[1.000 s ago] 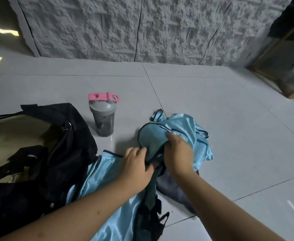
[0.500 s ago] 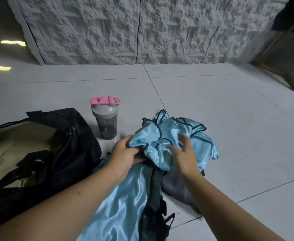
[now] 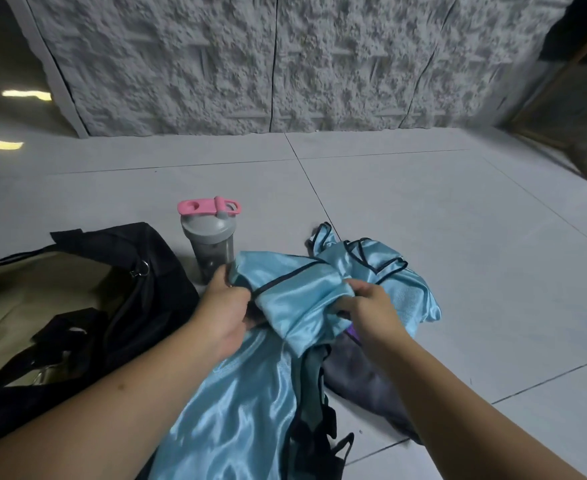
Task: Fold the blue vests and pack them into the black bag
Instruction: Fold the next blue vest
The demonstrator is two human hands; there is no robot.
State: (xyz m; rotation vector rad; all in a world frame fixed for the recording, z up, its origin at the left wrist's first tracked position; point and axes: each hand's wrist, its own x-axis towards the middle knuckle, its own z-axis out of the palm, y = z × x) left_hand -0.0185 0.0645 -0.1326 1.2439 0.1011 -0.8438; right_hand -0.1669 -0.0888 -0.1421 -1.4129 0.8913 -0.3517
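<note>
Over on the left the black bag [image 3: 87,306] lies slumped on the floor [image 3: 458,237], its mouth gaping so the tan lining shows, with straps tumbled across the opening. Just past its far corner a grey shaker bottle [image 3: 210,242] with a pink lid stands upright on the tiles. The left forearm comes in low from the bottom corner and angles up toward the middle, and the left hand [image 3: 224,308] has its back turned up, fingers curled tight around one end of a bunched blue vest [image 3: 299,299]; its knuckles sit just in front of the bottle's base. The bundle, shiny blue with dark piping, is stretched between the two hands, raised a little off the pile beneath. More blue vests [image 3: 236,410] spread out under the left wrist and run toward the bottom edge, and another crumpled one lies behind the bundle, its piped straps poking up. The right hand [image 3: 371,308] reaches in from the lower right, wrist bent slightly inward, fingers and thumb clenched on the other end of the bundle. Below that wrist a grey cloth [image 3: 365,375] lies on the floor with a scrap of purple showing at its top edge. A rough grey wall [image 3: 285,64] stands behind it all.
</note>
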